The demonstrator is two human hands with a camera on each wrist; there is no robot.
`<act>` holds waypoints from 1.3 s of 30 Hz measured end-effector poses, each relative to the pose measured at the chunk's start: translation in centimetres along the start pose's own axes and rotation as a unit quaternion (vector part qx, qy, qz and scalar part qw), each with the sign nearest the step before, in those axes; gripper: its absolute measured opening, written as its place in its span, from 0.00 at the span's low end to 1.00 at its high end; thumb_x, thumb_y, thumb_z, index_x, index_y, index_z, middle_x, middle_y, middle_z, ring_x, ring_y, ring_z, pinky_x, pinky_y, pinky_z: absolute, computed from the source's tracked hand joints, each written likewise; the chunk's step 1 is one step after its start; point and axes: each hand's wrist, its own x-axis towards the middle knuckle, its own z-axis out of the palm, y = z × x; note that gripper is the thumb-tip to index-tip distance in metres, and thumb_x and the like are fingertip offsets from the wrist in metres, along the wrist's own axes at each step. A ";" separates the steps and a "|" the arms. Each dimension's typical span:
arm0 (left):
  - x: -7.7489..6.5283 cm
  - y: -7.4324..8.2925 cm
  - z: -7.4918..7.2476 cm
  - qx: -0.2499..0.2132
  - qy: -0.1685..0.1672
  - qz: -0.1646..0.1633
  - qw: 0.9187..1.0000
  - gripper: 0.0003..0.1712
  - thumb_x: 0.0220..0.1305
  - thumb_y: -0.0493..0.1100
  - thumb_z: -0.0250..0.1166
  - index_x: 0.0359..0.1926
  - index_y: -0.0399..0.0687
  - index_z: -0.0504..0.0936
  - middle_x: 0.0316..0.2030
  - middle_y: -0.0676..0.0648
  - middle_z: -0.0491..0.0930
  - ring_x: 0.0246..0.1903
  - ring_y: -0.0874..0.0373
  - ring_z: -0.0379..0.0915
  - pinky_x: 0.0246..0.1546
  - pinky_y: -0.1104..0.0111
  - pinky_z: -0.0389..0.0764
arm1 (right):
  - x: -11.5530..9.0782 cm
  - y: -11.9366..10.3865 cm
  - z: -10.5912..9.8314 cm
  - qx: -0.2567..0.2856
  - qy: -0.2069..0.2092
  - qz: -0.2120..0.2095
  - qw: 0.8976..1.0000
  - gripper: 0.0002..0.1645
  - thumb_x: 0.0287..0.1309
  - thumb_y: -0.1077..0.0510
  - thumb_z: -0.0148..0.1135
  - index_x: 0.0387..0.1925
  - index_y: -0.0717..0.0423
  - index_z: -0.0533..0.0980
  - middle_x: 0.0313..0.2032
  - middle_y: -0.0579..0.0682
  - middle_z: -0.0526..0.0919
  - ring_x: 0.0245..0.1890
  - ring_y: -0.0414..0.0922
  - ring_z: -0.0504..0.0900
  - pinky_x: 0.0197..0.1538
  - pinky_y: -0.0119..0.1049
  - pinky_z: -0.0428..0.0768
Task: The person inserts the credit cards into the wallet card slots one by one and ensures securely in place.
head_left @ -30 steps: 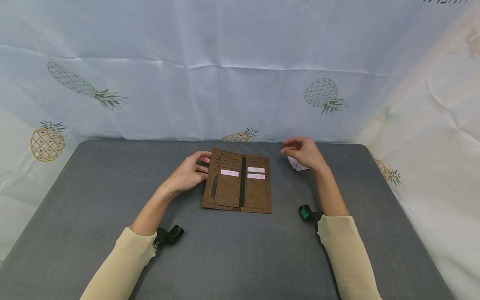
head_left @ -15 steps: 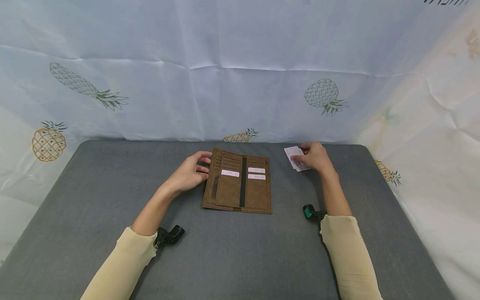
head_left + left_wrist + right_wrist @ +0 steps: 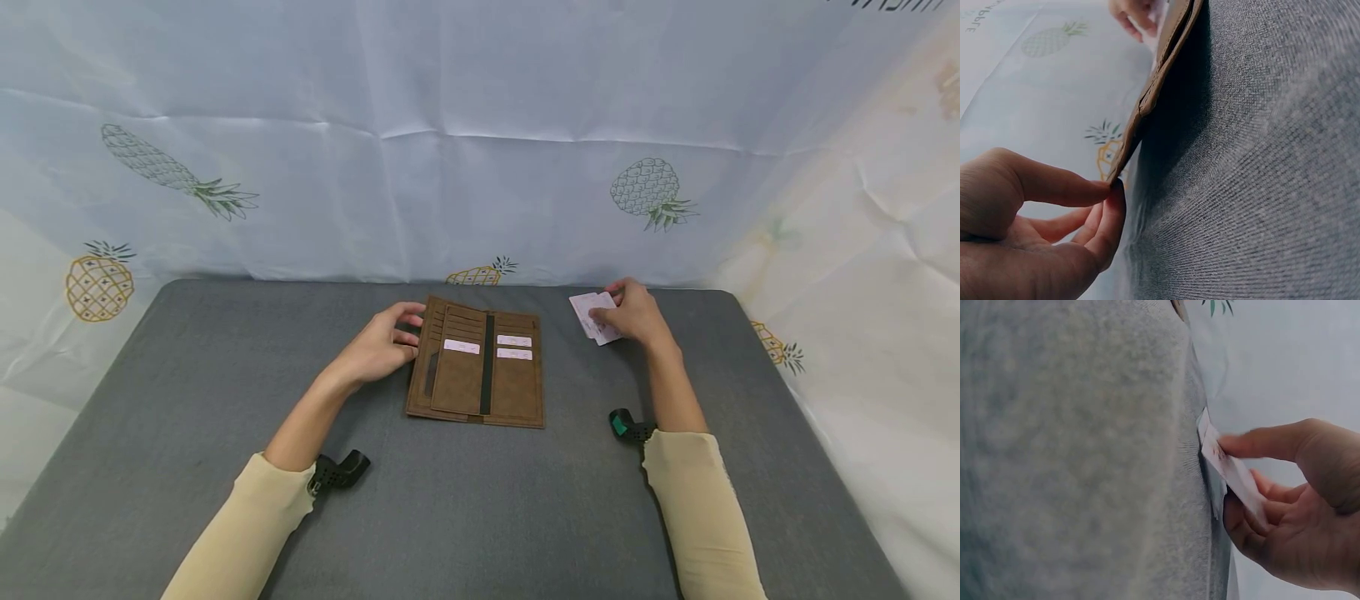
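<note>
An open brown wallet (image 3: 457,383) lies on the grey table, with three pale pink cards showing in its slots, one in the inner flap and two on the right side. My left hand (image 3: 378,346) pinches the wallet's left edge between thumb and fingers; in the left wrist view that edge (image 3: 1141,109) is lifted off the cloth. To the right of the wallet lie loose pale cards (image 3: 585,317). My right hand (image 3: 636,315) pinches one card (image 3: 1235,472) between thumb and fingers, its near side tilted up off the others beneath it.
The grey cloth-covered table (image 3: 480,508) reaches back to a white curtain (image 3: 525,200) printed with pineapples. A black wrist camera (image 3: 341,471) sticks out from the left sleeve, another camera (image 3: 630,427) from the right.
My right hand has moved right and slightly down from over the cards' far left end to their right side, and now pinches a card. The left hand and wallet stay nearly still.
</note>
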 end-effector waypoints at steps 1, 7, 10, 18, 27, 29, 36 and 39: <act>0.0 0.0 0.0 0.000 0.000 0.000 1.000 0.40 0.74 0.26 0.55 0.84 0.39 0.59 0.72 0.31 0.68 0.62 0.38 0.77 0.54 0.61 0.81 | -0.1 0.0 0.0 0.003 0.006 -0.006 1.000 0.35 0.71 0.55 0.65 0.70 0.71 0.68 0.56 0.69 0.79 0.47 0.56 0.80 0.43 0.38 0.77; 0.0 0.0 0.0 -0.001 0.000 -0.001 1.000 0.40 0.74 0.26 0.55 0.83 0.39 0.59 0.72 0.31 0.68 0.62 0.38 0.77 0.55 0.60 0.81 | -0.3 -0.8 -0.1 0.039 0.020 -0.031 0.999 0.30 0.71 0.59 0.56 0.69 0.69 0.70 0.52 0.67 0.84 0.37 0.46 0.80 0.37 0.34 0.75; 0.0 -0.1 0.0 0.000 0.000 -0.001 1.000 0.40 0.74 0.26 0.55 0.84 0.39 0.59 0.72 0.31 0.68 0.63 0.38 0.77 0.55 0.60 0.81 | -0.4 -1.4 0.0 0.070 0.015 -0.045 0.996 0.28 0.70 0.60 0.57 0.67 0.68 0.72 0.39 0.57 0.85 0.25 0.38 0.74 0.31 0.34 0.73; 0.1 -0.2 0.0 0.001 0.001 -0.001 1.000 0.40 0.73 0.26 0.55 0.83 0.39 0.59 0.72 0.31 0.68 0.63 0.38 0.78 0.55 0.60 0.81 | -0.4 -3.1 1.0 0.106 0.007 -0.099 0.989 0.25 0.68 0.64 0.60 0.64 0.70 0.75 0.33 0.56 0.90 0.17 0.31 0.68 0.27 0.31 0.67; 0.2 -0.2 0.0 0.000 0.000 -0.003 1.000 0.40 0.74 0.26 0.55 0.84 0.39 0.59 0.73 0.31 0.67 0.63 0.37 0.78 0.54 0.61 0.82 | -0.1 -5.3 2.9 0.117 -0.009 -0.109 0.987 0.23 0.72 0.61 0.63 0.64 0.67 0.75 0.44 0.64 0.92 0.27 0.35 0.80 0.36 0.28 0.75; 0.2 -0.2 0.0 0.000 0.001 -0.004 1.000 0.40 0.74 0.26 0.55 0.84 0.39 0.58 0.73 0.31 0.67 0.63 0.37 0.78 0.54 0.61 0.82 | -0.1 -5.8 3.3 0.124 -0.011 -0.112 0.986 0.23 0.72 0.61 0.63 0.64 0.66 0.75 0.45 0.65 0.92 0.30 0.38 0.83 0.38 0.30 0.77; 0.2 -0.2 0.1 -0.001 0.001 -0.004 1.000 0.40 0.74 0.26 0.55 0.84 0.39 0.58 0.73 0.31 0.67 0.63 0.38 0.78 0.54 0.61 0.82 | 0.0 -7.2 4.6 0.162 -0.018 -0.109 0.981 0.23 0.71 0.62 0.65 0.64 0.65 0.75 0.47 0.67 0.91 0.33 0.41 0.88 0.50 0.50 0.87; 0.2 -0.2 0.1 -0.002 0.001 -0.004 1.000 0.40 0.74 0.26 0.55 0.84 0.39 0.58 0.73 0.31 0.67 0.63 0.38 0.78 0.54 0.61 0.82 | 0.1 -7.7 5.1 0.177 -0.025 -0.107 0.978 0.23 0.71 0.63 0.66 0.63 0.66 0.76 0.48 0.68 0.91 0.33 0.40 0.89 0.55 0.54 0.88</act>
